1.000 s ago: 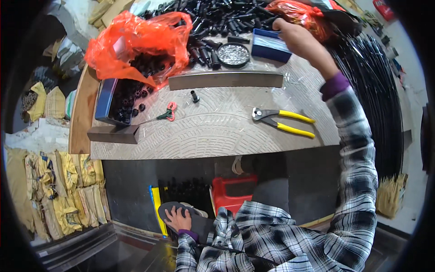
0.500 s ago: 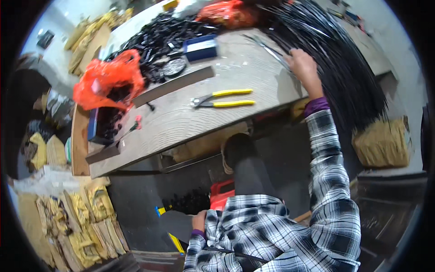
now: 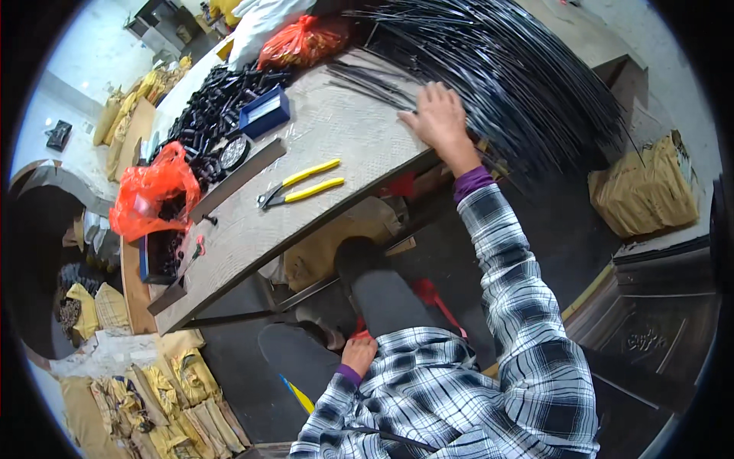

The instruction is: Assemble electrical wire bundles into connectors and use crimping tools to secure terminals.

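Note:
My right hand (image 3: 442,126) is stretched over the right part of the worktable (image 3: 306,222), palm down, thumb and fingers apart. It lies beside a large bundle of long thin black strips (image 3: 527,99) and a few loose strips (image 3: 367,83); whether its palm touches any is hidden. My left hand (image 3: 358,354) rests on my lap at the edge of the plaid shirt, fingers laid out and nothing visible in them. Pincers with yellow handles (image 3: 310,182) lie in the middle of the tabletop, away from both hands.
At the back left are a heap of small black parts (image 3: 210,103), a blue box (image 3: 264,112) and an orange plastic bag (image 3: 157,191). A grey metal bar (image 3: 238,178) lies before them. Another orange bag (image 3: 302,42) sits farther back. A wrapped brown package (image 3: 646,187) stands right.
The view has swung, so the table appears tilted and shifted left. My right hand, earlier with its fingers drawn in at the strips, now has them spread. The left hand stays on my lap.

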Demonstrator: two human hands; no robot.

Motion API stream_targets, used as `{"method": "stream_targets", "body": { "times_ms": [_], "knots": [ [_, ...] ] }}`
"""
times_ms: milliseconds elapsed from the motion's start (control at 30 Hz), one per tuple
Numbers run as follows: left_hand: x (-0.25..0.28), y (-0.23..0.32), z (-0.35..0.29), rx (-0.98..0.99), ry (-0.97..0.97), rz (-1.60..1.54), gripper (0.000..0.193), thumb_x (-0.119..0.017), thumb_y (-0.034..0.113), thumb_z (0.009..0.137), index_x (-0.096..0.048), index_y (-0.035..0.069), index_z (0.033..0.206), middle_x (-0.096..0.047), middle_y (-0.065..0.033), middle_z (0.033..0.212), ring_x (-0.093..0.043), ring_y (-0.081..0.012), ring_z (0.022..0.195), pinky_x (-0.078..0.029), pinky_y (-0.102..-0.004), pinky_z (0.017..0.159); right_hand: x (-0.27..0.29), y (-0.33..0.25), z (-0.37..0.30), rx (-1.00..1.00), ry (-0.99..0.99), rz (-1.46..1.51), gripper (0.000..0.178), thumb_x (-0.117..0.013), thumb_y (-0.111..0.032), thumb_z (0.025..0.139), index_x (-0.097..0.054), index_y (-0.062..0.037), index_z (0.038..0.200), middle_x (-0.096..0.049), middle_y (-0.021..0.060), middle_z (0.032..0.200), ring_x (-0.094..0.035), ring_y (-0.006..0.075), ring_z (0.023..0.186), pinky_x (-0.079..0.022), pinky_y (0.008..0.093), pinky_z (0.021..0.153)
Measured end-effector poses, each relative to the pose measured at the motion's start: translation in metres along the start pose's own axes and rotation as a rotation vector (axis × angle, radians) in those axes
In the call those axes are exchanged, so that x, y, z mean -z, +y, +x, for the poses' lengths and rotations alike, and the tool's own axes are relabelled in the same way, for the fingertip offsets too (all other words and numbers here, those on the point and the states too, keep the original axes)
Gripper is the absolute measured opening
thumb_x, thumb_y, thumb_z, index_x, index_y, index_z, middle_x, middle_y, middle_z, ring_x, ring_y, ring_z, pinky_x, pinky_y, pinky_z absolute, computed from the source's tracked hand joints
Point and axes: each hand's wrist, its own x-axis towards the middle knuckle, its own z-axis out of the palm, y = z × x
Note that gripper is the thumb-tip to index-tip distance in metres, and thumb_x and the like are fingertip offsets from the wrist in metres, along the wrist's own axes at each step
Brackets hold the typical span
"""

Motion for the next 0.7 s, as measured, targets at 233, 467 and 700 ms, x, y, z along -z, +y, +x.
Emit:
{"method": "stream_targets", "body": {
  "times_ms": [233, 467, 700],
  "knots": [
    [0.001, -0.008, 0.038, -0.023, -0.347, -0.057, 0.016, -0.054, 0.022, 0.074, -0.063, 0.010, 0.067, -0.064, -0.0104, 0.069, -0.063, -0.0234, 0.067, -0.044, -0.0395, 0.063, 0.011, -0.012, -0.002, 0.030, 0.000, 0.136, 0.062, -0.062, -0.038, 0.075, -0.044, -0.0007, 0.122, -0.042, 0.0232, 0.127, -0.037, 0.0361, 0.119, -0.026, 0.0445, 0.101],
    [-0.004, -0.021, 0.054, -0.113, -0.264, -0.202, 0.017, -0.065, 0.026, 0.067, -0.064, 0.010, 0.072, -0.063, -0.0124, 0.069, -0.062, -0.0275, 0.066, -0.046, -0.0395, 0.066, 0.005, -0.009, -0.005, -0.008, -0.215, 0.233, 0.057, -0.061, -0.032, 0.077, -0.043, -0.0024, 0.122, -0.049, 0.0168, 0.119, -0.045, 0.0340, 0.109, -0.038, 0.0418, 0.090],
    [-0.043, -0.041, 0.018, -0.014, 0.016, -0.767, 0.030, -0.064, 0.037, 0.073, -0.063, 0.009, 0.085, -0.063, -0.0132, 0.078, -0.061, -0.0327, 0.073, -0.048, -0.0424, 0.064, 0.019, -0.034, 0.009, -0.059, -0.390, -0.074, 0.045, -0.053, -0.018, 0.081, -0.041, 0.0046, 0.118, -0.057, 0.0210, 0.099, -0.053, 0.0342, 0.096, -0.044, 0.0417, 0.081]
  ]
}}
